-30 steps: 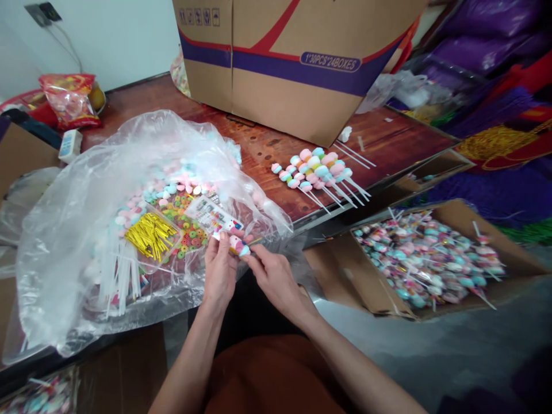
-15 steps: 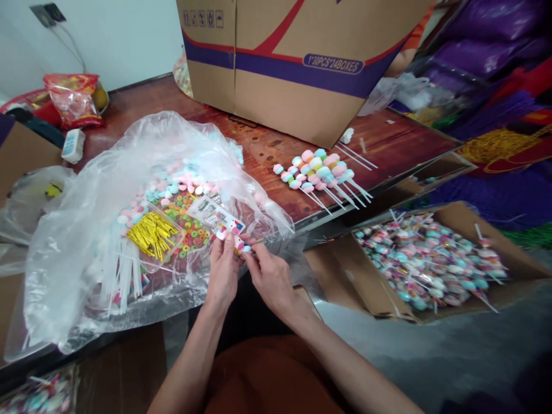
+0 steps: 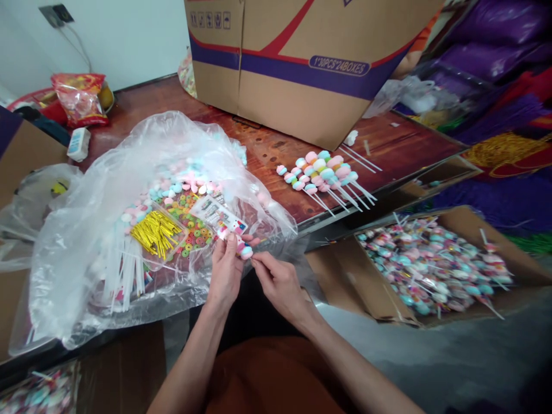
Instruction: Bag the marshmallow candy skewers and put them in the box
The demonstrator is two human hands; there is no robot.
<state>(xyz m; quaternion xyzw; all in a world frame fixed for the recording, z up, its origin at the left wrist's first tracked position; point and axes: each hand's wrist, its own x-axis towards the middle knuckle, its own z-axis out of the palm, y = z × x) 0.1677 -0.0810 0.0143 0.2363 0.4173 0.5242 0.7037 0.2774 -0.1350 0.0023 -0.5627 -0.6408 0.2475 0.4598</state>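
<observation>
My left hand (image 3: pixel 227 267) is closed around a marshmallow stick (image 3: pixel 245 251) in a clear printed wrapper, its pink, white and blue pieces showing past the fingers. Close to the near end of these marshmallows, my right hand (image 3: pixel 280 283) pinches finger and thumb together; whatever is in that pinch is too small to make out. Just beyond the left hand lies a clear printed bag (image 3: pixel 219 214). Gold twist ties (image 3: pixel 156 233) fill a clear tray beside colourful ring candies (image 3: pixel 190 213). White sticks (image 3: pixel 125 276) lie left of them, on a large plastic bag (image 3: pixel 64 276).
Several marshmallow skewers (image 3: pixel 321 169) lie on the wooden table (image 3: pixel 267 144), right of the plastic bag. A big carton (image 3: pixel 284 86) stands behind. Lower right, an open box (image 3: pixel 379 305) holds many wrapped marshmallow sticks. A red snack bag (image 3: pixel 80 100) sits at the back left.
My right hand has drawn slightly down and away from the marshmallows, uncovering their near end. The gold strip seen by its fingers no longer shows. The left hand keeps its grip.
</observation>
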